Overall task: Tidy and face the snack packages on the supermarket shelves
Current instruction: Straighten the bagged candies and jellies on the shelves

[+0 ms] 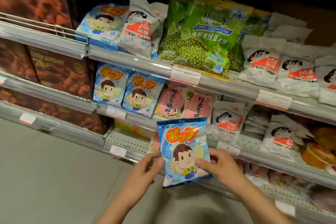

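A blue candy bag with a cartoon boy (183, 149) is held upright in front of the shelves, face toward me. My left hand (147, 167) pinches its left edge and my right hand (218, 165) grips its right side, thumb on the front. Two matching blue bags (127, 89) stand side by side on the middle shelf, up and to the left. One more blue bag (101, 22) lies tilted on the upper shelf beside a white rabbit candy bag (140, 27).
Green bean bags (200, 32) fill the upper shelf's middle, white candy bags (276, 67) its right. Pink bags (181, 103) and more white bags (227, 122) sit on the middle shelf. Brown boxes (60, 71) fill the left bay. A perforated lower shelf (127, 142) shows bare metal.
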A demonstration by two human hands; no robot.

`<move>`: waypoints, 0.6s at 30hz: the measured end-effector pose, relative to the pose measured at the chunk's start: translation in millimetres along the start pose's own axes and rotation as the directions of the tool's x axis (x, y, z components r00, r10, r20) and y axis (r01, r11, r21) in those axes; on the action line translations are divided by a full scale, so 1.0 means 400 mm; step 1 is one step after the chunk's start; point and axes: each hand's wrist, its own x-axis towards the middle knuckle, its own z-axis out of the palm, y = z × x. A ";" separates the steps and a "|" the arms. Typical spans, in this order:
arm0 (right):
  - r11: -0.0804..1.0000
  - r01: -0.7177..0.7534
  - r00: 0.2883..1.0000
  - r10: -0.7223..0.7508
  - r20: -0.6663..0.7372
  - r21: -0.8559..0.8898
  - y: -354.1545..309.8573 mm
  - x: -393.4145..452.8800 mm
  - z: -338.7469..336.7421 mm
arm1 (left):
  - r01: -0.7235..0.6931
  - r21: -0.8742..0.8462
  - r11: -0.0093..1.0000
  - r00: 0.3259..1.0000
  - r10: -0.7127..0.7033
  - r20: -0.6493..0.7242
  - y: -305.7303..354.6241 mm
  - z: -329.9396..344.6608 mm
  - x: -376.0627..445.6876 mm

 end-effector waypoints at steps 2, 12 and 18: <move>0.999 0.029 0.999 -0.027 0.036 -0.045 -0.026 0.027 0.067 | 0.033 -0.143 0.989 0.996 -0.020 0.087 0.002 -0.017 -0.006; 0.778 0.298 0.942 -0.333 0.039 -0.554 -0.110 0.152 0.269 | -0.184 -0.417 0.890 0.884 -0.035 -0.466 -0.105 -0.151 0.079; 0.678 0.447 0.714 -0.664 -0.224 -0.584 -0.422 0.268 0.182 | -0.281 -0.485 0.828 0.838 -0.033 -0.544 -0.094 -0.185 0.089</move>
